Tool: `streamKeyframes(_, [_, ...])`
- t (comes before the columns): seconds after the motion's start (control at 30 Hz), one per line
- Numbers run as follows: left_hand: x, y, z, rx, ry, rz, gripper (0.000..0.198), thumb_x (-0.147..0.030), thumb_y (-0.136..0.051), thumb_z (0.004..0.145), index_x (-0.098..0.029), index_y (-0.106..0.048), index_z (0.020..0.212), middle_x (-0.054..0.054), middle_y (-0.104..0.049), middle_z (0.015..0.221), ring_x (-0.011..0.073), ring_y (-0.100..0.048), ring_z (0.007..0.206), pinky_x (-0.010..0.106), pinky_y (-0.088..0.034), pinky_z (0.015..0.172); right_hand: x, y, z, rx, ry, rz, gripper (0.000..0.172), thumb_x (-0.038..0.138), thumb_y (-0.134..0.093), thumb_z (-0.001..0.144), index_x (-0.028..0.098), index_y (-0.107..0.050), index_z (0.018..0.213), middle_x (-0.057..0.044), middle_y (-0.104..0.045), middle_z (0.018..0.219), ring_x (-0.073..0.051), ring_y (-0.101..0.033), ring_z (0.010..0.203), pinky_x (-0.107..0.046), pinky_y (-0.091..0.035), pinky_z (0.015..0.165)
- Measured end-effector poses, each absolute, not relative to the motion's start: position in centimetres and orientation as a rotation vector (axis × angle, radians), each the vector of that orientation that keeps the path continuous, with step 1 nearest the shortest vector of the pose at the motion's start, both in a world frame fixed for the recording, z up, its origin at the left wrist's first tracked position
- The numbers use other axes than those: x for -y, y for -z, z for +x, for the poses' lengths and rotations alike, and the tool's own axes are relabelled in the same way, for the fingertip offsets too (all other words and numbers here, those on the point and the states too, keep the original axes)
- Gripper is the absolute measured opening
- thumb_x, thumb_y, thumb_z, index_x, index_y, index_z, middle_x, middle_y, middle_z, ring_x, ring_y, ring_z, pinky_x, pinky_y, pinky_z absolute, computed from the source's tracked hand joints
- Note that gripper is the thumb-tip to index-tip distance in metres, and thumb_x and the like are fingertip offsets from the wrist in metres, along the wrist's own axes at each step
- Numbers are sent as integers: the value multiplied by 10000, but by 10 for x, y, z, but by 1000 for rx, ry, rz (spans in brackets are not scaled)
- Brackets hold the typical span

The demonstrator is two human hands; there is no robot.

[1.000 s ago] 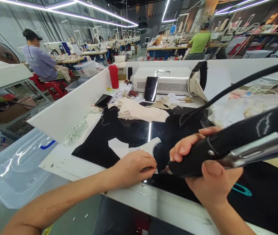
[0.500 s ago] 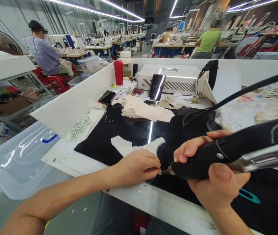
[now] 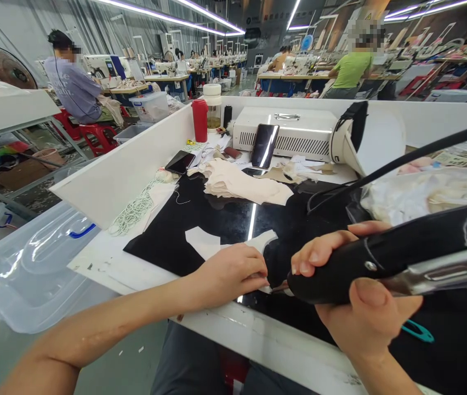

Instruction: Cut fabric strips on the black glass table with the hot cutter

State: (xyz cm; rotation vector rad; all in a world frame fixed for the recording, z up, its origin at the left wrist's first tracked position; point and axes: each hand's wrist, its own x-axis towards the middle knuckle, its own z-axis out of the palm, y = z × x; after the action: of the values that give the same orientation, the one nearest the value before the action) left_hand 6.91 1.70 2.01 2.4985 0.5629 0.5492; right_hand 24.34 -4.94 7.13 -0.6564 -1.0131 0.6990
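Hardly anything has shifted over the last second: both hands keep their places, and the left hand [image 3: 233,274] has only edged a little further up the white fabric piece [image 3: 204,241].

That piece lies flat on the glossy black mat [image 3: 217,216] at the near edge of the worktable [image 3: 106,263]. The left hand's fingers are drawn together and bent down onto its near edge, pinning it. The right hand [image 3: 360,312] is wrapped tight round the black handheld tool [image 3: 406,252], thumb underneath and fingers over the top. The tool's nose sits just beside the left fingertips. A black cable [image 3: 402,159] arcs away from it to the right.

The fabric looks thin, limp and light, likely to skate on the shiny mat. It is best held by pressing it flat close to the tool's tip. The tool looks rigid, smooth and fairly heavy, with the cable tugging at it, so a full grip round the barrel suits it.

Behind lie a stack of cream fabric [image 3: 245,186], a white machine box [image 3: 291,131] with a phone [image 3: 264,145] leaning on it, a red bottle [image 3: 199,120] and teal thread snips [image 3: 417,331].

No brand, label or writing can be read on the tool, the box or anywhere else.
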Motion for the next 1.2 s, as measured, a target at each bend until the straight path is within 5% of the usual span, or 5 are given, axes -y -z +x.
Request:
streamKeyframes(0.4, [-14, -16, 74, -531, -675, 2725, 38, -145, -682, 1032, -157, -714, 1048, 76, -719, 1156, 195, -682, 1040, 303, -546, 960, 49, -71, 244, 1018, -674, -684, 450, 456, -903, 808, 268, -628, 1111, 49, -704, 722, -181, -604, 548, -343, -547, 522])
streamKeyframes(0.63, [-16, -13, 71, -377, -568, 2822, 132, -77, -643, 1038, -172, -734, 1033, 45, -756, 1049, 176, -694, 995, 308, -550, 953, 51, -71, 244, 1003, -688, -684, 456, 447, -910, 803, 262, -627, 1109, 45, -701, 722, -178, -616, 553, -335, -538, 523])
streamKeyframes(1.2, [-20, -13, 59, -201, -603, 2817, 232, -35, -543, 1038, -145, -745, 1069, 90, -794, 1169, 219, -725, 1089, 330, -573, 999, 50, -75, 238, 946, -656, -704, 466, 480, -934, 758, 282, -655, 1075, 37, -672, 673, -196, -600, 511, -346, -494, 491])
